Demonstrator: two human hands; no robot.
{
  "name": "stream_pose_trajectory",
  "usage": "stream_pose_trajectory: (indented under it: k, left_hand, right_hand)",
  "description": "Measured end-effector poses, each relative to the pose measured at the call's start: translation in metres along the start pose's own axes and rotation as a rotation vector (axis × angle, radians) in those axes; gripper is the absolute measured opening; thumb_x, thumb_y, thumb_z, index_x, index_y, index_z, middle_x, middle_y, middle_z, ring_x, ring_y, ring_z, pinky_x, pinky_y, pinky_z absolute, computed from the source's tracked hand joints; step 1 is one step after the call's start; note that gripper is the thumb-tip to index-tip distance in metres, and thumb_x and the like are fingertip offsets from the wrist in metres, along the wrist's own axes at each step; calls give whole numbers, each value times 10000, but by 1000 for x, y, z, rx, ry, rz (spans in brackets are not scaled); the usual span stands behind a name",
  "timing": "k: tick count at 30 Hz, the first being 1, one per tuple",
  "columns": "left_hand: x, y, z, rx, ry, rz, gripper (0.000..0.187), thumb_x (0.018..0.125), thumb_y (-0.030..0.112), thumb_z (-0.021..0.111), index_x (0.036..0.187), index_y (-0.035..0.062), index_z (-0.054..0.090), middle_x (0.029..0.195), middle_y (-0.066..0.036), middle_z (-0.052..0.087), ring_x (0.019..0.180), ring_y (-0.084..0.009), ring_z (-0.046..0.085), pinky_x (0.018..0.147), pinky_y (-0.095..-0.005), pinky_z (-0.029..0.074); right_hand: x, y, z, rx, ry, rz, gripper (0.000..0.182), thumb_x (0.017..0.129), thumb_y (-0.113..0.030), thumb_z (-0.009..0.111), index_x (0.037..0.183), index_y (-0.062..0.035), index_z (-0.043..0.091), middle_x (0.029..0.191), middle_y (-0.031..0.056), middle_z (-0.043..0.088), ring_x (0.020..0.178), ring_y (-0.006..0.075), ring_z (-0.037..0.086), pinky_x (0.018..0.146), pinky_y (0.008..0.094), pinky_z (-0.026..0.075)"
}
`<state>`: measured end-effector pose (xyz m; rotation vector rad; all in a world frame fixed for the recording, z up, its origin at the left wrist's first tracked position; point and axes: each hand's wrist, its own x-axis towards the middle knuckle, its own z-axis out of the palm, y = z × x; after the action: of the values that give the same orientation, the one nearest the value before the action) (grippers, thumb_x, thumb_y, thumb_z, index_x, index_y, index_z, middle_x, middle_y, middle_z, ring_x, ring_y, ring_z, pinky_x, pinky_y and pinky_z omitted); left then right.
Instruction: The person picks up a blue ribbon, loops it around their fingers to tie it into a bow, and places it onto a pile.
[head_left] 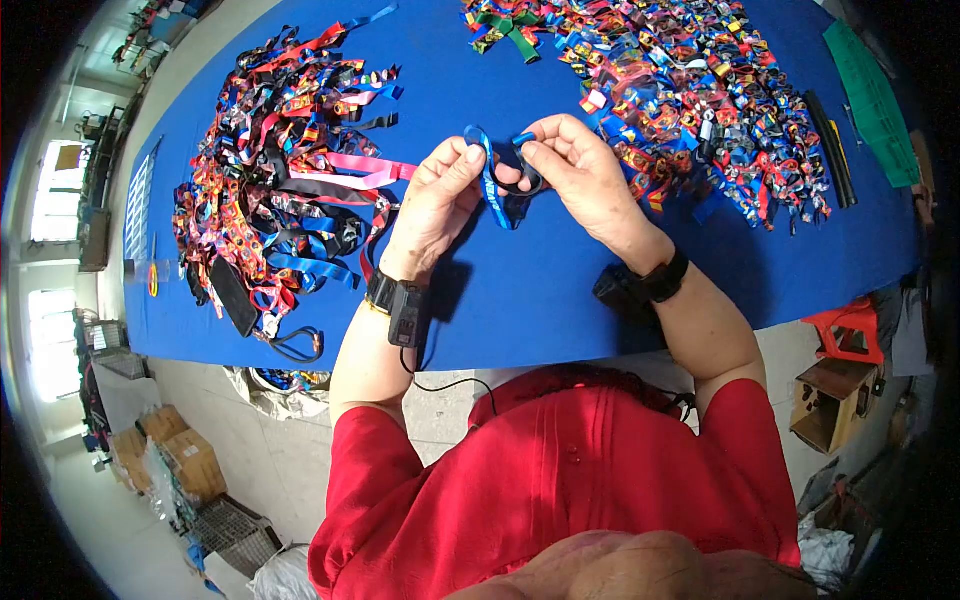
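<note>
A blue ribbon strap (493, 192) with white lettering and a dark underside hangs in a loop between my two hands, above the blue table. My left hand (447, 190) pinches one part of it between thumb and fingers. Thumb and index finger of my right hand (578, 172) close on another blue part of the strap. Left of my hands lies a heap of long, mixed-colour straps (290, 190), with a pink one reaching towards my left wrist. To the right is a dense pile of small looped straps (690, 100).
The blue tabletop (510, 290) extends below both hands. A green crate (870, 105) and black rods (832, 150) lie at the right edge. A red stool (848, 332) and a wooden box (832, 405) stand at the right. Cardboard boxes (190, 460) are on the floor at the left.
</note>
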<state>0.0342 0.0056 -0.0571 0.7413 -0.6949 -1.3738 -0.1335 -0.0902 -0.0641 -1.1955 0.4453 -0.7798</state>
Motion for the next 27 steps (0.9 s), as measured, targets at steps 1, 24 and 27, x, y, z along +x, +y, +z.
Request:
stream_pose_trajectory:
  k: [1, 24, 27]
  left_hand:
    - [0, 0, -2, 8, 7, -3, 124, 1021, 208, 585, 1031, 87, 607, 939, -128, 732, 847, -203, 701, 763, -291, 540]
    - [-6, 2, 4, 245, 50, -37, 169, 1008, 225, 616, 1024, 76, 540, 732, -50, 623, 496, -72, 472, 443, -184, 343]
    - [-4, 0, 2, 202, 52, -34, 162, 1006, 221, 618, 1002, 76, 546, 738, -55, 621, 506, -76, 473, 448, -189, 350]
  right_hand:
    - [-1, 0, 1, -8, 1, 6, 107, 995, -44, 592, 1091, -6, 567, 924, 43, 664, 783, 78, 623, 690, 226, 518]
    - [-9, -8, 6, 7, -59, 11, 218, 967, -32, 633, 1158, -11, 529, 947, 52, 665, 863, 87, 623, 733, 224, 499]
    - [-8, -6, 5, 8, -74, -8, 206, 969, -30, 630, 1145, -10, 527, 947, 59, 672, 861, 90, 631, 741, 226, 505]
